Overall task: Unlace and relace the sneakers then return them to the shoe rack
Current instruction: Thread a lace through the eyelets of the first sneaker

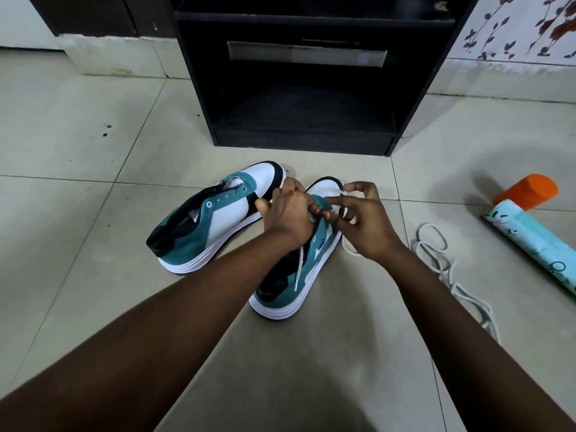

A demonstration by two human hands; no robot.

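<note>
On the near floor tiles both hands work over the right sneaker [314, 254], the left hand [288, 213] pinching its white lace [300, 266], the right hand [363, 219] pinching another lace stretch, with the unlaced left sneaker [215, 219] beside and the black shoe rack [308, 88] beyond.

Dim, soft shadows, wide-angle edge warp.

Two teal, white and black sneakers lie on the tiled floor [78, 126] before a black shoe rack [307, 73]. The left sneaker [218, 213] is unlaced, eyelets bare. Left hand [288, 212] grips the right sneaker [299, 275] at its eyelets; right hand [363, 219] pinches its white lace [300, 269]. A loose lace [448, 269] lies to the right, near a patterned roll [530, 241] with an orange cap.
</note>
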